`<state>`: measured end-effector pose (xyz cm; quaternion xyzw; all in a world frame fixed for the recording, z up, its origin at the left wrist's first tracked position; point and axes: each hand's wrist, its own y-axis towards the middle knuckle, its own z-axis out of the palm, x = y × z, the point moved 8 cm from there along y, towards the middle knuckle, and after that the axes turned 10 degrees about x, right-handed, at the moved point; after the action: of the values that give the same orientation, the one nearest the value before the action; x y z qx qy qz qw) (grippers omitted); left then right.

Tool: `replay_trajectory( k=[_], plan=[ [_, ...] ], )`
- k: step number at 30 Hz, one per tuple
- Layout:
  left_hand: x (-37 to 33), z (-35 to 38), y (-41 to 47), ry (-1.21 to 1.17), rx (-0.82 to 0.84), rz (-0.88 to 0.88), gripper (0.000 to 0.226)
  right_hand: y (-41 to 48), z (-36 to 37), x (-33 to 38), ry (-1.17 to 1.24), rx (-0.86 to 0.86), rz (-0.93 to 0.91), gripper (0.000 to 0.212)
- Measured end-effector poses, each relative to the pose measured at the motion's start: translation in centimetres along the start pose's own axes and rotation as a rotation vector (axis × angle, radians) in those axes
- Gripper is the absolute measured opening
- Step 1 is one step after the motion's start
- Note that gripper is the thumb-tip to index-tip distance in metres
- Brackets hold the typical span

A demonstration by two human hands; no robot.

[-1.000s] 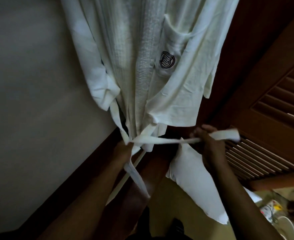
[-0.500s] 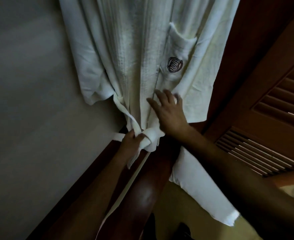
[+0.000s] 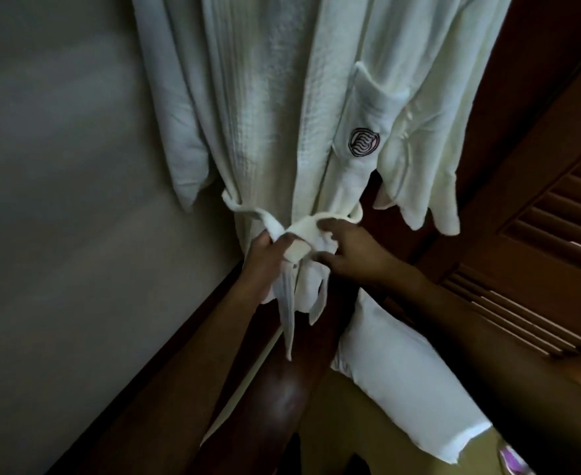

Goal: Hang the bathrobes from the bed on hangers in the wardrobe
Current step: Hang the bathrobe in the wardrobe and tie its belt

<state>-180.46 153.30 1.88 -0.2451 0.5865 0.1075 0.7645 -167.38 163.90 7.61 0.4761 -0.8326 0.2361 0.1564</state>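
A white bathrobe [image 3: 268, 108] hangs in front of me, with a dark round logo [image 3: 363, 141] on its chest pocket. Its hanger lies above the frame, out of sight. The white belt [image 3: 302, 231] is wrapped round the robe's waist and crossed at the front into a knot. My left hand [image 3: 268, 258] grips the belt at the knot, thumb over the fold. My right hand [image 3: 350, 248] holds the knot's right side, fingers curled on the cloth. Two belt ends [image 3: 287, 313] hang down below the hands.
A pale wall [image 3: 69, 234] fills the left side. A dark wooden frame [image 3: 282, 399] runs down the middle. A louvred wooden door [image 3: 549, 255] stands open at the right. A white pillow [image 3: 405, 382] lies low at the right, below the robe.
A second ago my hands pulled the belt ends apart. My right hand then pressed on the robe's front and has now come down to the knot. The view has moved closer.
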Motion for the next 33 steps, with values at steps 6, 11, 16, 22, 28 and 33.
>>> replay_trajectory(
  k=[6,11,16,22,28,33],
  plan=[
    [-2.4,-0.8,-0.4,-0.086,0.170,0.048,0.019,2.9,-3.0,2.8,-0.054,0.030,0.005,0.036],
    [0.8,-2.6,0.9,-0.227,0.221,0.064,0.035,2.2,-9.3,1.3,0.375,-0.317,0.100,0.032],
    [5.3,-7.3,3.6,0.250,-0.198,-0.096,0.015,-1.0,-12.2,-1.7,1.209,-0.745,0.220,0.022],
    [8.9,-15.2,4.0,0.766,-0.417,-0.378,0.032,-4.8,-15.8,-3.7,1.256,-0.902,0.107,0.023],
    [10.6,-13.5,5.0,0.835,-0.158,-0.505,0.050,-4.4,-5.4,0.3,0.724,-0.507,-0.095,0.023],
    [10.0,-13.8,2.6,0.764,-0.122,-0.422,0.027,-2.1,9.6,1.2,0.294,-0.080,-0.058,0.036]
  ],
)
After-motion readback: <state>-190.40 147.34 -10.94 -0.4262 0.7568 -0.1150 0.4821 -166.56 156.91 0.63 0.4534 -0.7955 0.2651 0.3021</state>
